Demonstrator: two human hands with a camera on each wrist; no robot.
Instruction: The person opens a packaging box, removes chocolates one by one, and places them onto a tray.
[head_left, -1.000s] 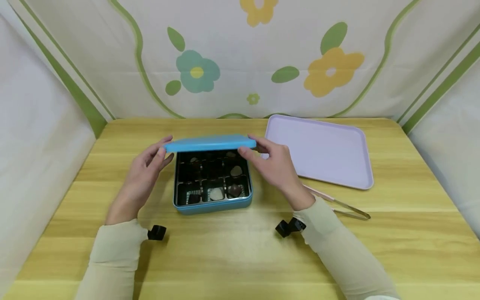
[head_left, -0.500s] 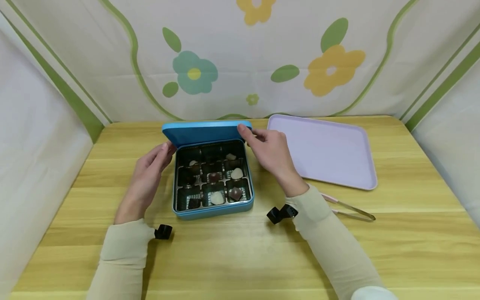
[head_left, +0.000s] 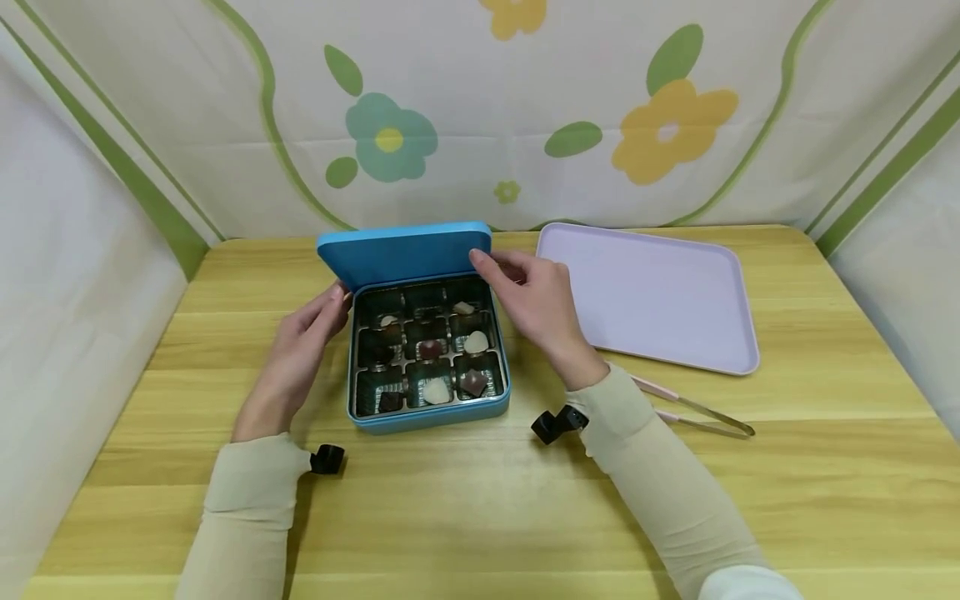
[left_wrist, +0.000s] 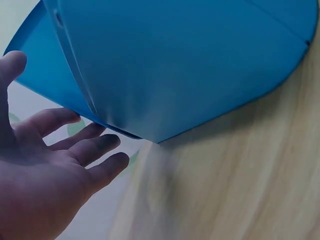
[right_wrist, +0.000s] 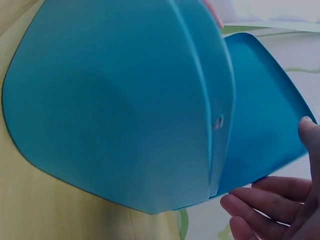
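Observation:
A blue hinged tin (head_left: 431, 423) stands on the table with its lid (head_left: 405, 252) raised and leaning back. Inside, a compartment tray holds several chocolates, among them a white shell-like one (head_left: 436, 391), a brown star-like one (head_left: 474, 383) and a dark one (head_left: 390, 402). My right hand (head_left: 536, 304) holds the lid's right edge, thumb on its inner side and fingers behind. At the tin's back left corner, my left hand (head_left: 303, 346) has its fingers loosely extended beside the hinge. The left wrist view shows those fingers (left_wrist: 95, 150) against the lid's lower edge.
A lilac tray (head_left: 652, 292) lies at the back right. Pink-handled tongs (head_left: 712, 408) rest in front of it, partly covered by my right sleeve (head_left: 660, 475). A flowered cloth (head_left: 465, 108) hangs behind the wooden table (head_left: 465, 508).
The lid has swung up and back from nearly covering the tin, and the chocolates have come into view. My right hand followed it; my left hand slid down toward the hinge corner.

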